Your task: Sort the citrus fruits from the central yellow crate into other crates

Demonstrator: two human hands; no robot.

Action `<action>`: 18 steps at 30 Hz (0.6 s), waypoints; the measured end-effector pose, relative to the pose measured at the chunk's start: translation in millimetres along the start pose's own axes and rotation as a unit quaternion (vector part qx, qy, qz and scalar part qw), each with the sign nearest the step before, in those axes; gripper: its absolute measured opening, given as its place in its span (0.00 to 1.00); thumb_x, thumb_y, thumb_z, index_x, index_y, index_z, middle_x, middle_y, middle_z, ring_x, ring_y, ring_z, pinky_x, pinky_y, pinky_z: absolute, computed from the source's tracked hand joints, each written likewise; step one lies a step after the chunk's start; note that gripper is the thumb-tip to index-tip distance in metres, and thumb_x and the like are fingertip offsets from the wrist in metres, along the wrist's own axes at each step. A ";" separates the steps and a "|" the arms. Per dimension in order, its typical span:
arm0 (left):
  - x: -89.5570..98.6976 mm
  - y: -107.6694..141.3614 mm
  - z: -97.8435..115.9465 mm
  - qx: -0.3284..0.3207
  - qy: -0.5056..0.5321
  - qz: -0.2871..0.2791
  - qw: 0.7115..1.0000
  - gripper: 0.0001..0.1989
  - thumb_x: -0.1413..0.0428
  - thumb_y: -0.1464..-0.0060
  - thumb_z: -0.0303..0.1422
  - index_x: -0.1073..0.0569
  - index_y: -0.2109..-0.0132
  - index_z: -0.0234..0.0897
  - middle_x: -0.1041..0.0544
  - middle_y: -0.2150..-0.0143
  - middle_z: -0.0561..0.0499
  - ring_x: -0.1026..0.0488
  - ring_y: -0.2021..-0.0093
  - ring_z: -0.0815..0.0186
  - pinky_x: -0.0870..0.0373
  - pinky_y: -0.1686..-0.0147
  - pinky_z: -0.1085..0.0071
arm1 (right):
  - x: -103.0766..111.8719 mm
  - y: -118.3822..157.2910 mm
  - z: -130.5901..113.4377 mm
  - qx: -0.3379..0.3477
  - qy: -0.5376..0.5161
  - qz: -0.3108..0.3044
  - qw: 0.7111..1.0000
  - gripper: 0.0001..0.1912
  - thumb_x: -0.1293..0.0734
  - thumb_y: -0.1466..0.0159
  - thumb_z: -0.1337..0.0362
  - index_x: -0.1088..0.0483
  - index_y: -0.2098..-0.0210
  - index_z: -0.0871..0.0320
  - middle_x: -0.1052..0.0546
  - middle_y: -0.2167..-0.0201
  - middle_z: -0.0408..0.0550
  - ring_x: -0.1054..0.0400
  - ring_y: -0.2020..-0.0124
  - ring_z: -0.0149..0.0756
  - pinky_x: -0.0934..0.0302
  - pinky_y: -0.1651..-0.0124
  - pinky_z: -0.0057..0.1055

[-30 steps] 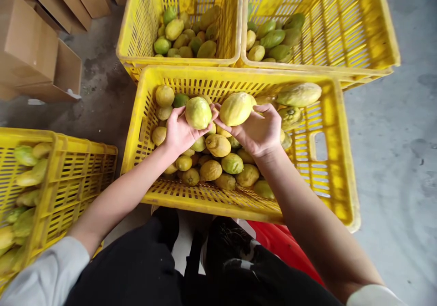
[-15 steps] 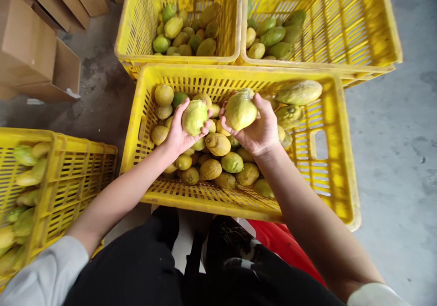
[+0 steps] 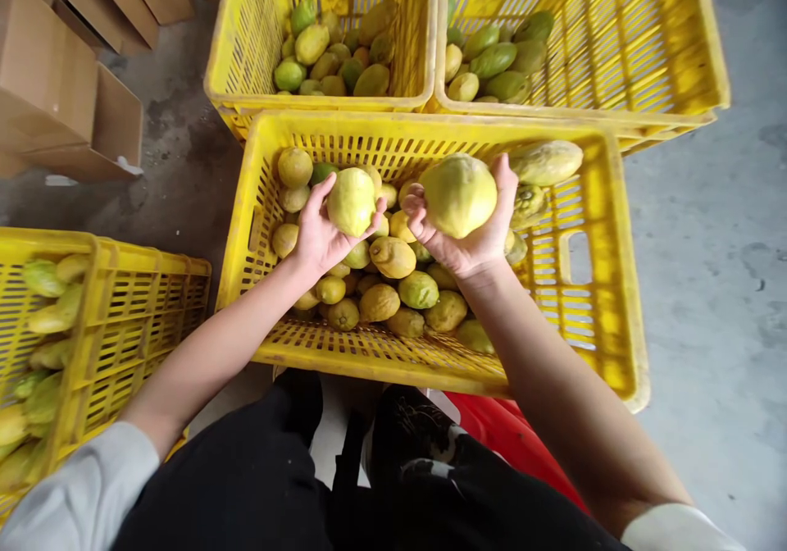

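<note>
Above the near yellow crate (image 3: 455, 375), my left hand (image 3: 323, 231) holds a round yellow-green fruit (image 3: 351, 202), fingers curled around its side and underside. My right hand (image 3: 476, 235) grips a larger yellow-green fruit (image 3: 461, 196), its thumb at the right side and fingertips at the left. The two fruits are apart. Under both hands, several yellow and green fruits (image 3: 392, 257) fill the left and middle of the crate. A long pale fruit (image 3: 547, 163) lies near the crate's back right, just beyond my right hand.
Two more yellow crates (image 3: 320, 104) (image 3: 584, 114) with fruits stand behind the near one. Another fruit crate (image 3: 92, 338) is at the left. Cardboard boxes (image 3: 52, 67) stand at the upper left. Something red (image 3: 510, 436) lies below the near crate, beside my legs.
Both fruits have been turned in my hands and show other sides. The fruit in my right hand has moved slightly right and appears larger. My right thumb has shifted right and upward.
</note>
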State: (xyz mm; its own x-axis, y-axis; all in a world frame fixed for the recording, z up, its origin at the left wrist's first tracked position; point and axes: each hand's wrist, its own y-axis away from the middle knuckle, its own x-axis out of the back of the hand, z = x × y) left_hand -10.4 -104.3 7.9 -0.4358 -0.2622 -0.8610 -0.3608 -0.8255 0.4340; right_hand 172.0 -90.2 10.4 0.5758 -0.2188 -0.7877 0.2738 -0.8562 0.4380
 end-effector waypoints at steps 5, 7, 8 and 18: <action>-2.7 1.1 -2.1 0.016 -0.004 0.046 0.999 0.18 0.51 0.31 0.44 0.23 0.47 0.41 0.19 0.65 0.45 0.22 0.63 0.61 0.25 0.69 0.71 | -0.6 0.6 -1.2 -0.030 -0.001 0.002 1.000 0.22 0.43 0.30 0.42 0.29 0.59 0.52 0.23 0.68 0.44 0.29 0.72 0.30 0.30 0.73 0.21; -1.1 0.2 -2.0 0.017 -0.008 0.020 1.000 0.18 0.52 0.30 0.44 0.23 0.51 0.38 0.19 0.64 0.45 0.23 0.66 0.64 0.26 0.71 0.73 | -0.1 0.2 -1.7 -0.036 0.000 -0.006 0.999 0.22 0.43 0.30 0.43 0.29 0.58 0.52 0.22 0.68 0.45 0.29 0.72 0.30 0.31 0.75 0.21; 0.1 -0.3 -1.7 0.017 -0.011 0.002 1.000 0.18 0.52 0.30 0.43 0.23 0.53 0.37 0.20 0.64 0.45 0.24 0.67 0.65 0.26 0.71 0.74 | 0.0 0.1 -1.8 -0.034 -0.002 -0.010 0.999 0.22 0.43 0.31 0.43 0.29 0.58 0.53 0.22 0.68 0.46 0.29 0.72 0.31 0.31 0.75 0.21; 6.2 -6.7 -4.5 -0.043 -0.044 0.000 0.998 0.13 0.52 0.30 0.35 0.25 0.55 0.33 0.18 0.58 0.45 0.19 0.52 0.58 0.19 0.52 0.63 | 9.3 -3.7 5.2 0.065 -0.076 -0.081 0.992 0.18 0.31 0.43 0.55 0.32 0.53 0.46 0.20 0.58 0.46 0.25 0.48 0.50 0.24 0.53 0.48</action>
State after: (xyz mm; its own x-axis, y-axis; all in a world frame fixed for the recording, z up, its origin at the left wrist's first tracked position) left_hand -7.0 -102.6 -1.6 -0.5079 -0.2208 -0.8327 -0.2905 -0.8661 0.4068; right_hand 172.3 -91.5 -0.7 0.4073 -0.1330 -0.9036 0.2461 -0.9368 0.2488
